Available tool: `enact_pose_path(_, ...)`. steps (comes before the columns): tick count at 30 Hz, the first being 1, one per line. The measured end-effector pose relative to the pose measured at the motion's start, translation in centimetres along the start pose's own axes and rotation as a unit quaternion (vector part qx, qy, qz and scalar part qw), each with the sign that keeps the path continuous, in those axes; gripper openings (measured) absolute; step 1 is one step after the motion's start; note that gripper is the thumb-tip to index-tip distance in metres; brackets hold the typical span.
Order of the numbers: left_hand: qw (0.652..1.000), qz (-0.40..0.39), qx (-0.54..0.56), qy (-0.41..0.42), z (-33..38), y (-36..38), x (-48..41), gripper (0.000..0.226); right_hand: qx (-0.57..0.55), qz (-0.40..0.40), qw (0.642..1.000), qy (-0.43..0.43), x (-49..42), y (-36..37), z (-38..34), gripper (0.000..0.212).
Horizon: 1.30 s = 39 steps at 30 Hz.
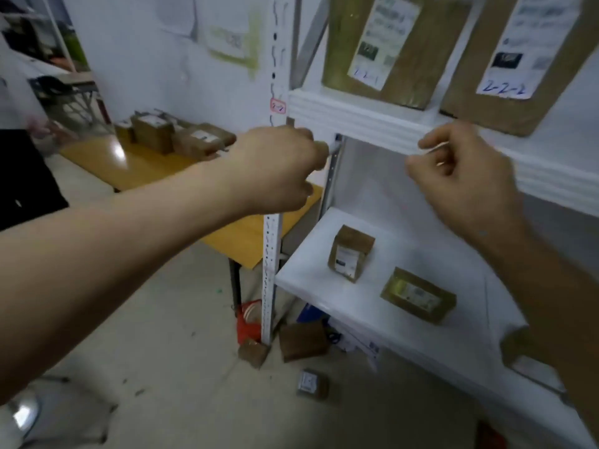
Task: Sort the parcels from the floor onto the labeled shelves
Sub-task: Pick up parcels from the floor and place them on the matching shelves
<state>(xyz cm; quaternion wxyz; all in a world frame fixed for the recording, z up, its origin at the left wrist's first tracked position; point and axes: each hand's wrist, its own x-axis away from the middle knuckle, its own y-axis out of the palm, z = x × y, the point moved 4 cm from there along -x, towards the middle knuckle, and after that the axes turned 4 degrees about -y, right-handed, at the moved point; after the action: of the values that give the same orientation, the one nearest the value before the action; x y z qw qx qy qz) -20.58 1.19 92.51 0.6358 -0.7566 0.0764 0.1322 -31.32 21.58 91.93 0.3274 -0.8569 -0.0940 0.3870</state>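
Left hand (275,166) raised in front of the white slotted shelf post (271,280), fingers curled loosely, nothing visibly held, though the far side of the fingers is hidden. Far behind it, more brown boxes on a glossy wooden table (136,166). Down low, well below both hands, three cardboard parcels left on the dusty concrete floor (162,367): a small brown box (253,351) touching the post's foot, a larger flat-sided brown box (303,340) just beside it under the shelf edge, and a little labelled packet (311,383) lying nearer, label up. Between hands and floor, the smooth white lower shelf (304,270) with an upright pouch (350,252) and a flat packet (418,294), long side running left to right and away. Right hand (460,183) level with the ribbed white shelf edge (356,121), fingers half closed, seemingly empty. Above, two tall matte kraft parcels, one marked 1-2-1 (372,43), one 2-2-2 (515,59). Left hand probably nearer the floor parcels; a stoop down and leftward likely needed.
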Motion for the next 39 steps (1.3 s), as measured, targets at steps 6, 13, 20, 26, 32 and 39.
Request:
enact_pose_path(6,0.985,-0.154,0.044,-0.063,-1.2,13.8,2.9,0.028,-0.019,-0.206,0.978,0.031,5.4,15.4,2.9,0.016)
enact_pose_path(13,0.888,-0.386,0.159,-0.196,-1.4,31.1,7.4,0.034,-0.011,-0.457,0.874,0.162,13.3,30.8,11.3,0.022)
enact_pose_path(20,0.769,-0.477,0.242,-0.350,-2.7,46.7,14.8,0.040,-0.015,-0.566,0.781,0.265,20.6,42.9,19.8,0.022)
enact_pose_path(26,0.749,-0.464,0.253,-0.399,-5.1,60.2,18.3,0.045,-0.007,-0.594,0.734,0.329,26.6,54.0,24.5,0.044)
enact_pose_path(32,0.735,-0.465,0.278,-0.406,-4.8,75.7,21.9,0.052,0.014,-0.600,0.738,0.310,34.2,66.0,29.7,0.065)
enact_pose_path(39,0.761,-0.443,0.273,-0.386,-5.2,91.1,25.4,0.057,0.076,-0.617,0.751,0.223,41.8,80.3,36.7,0.085)
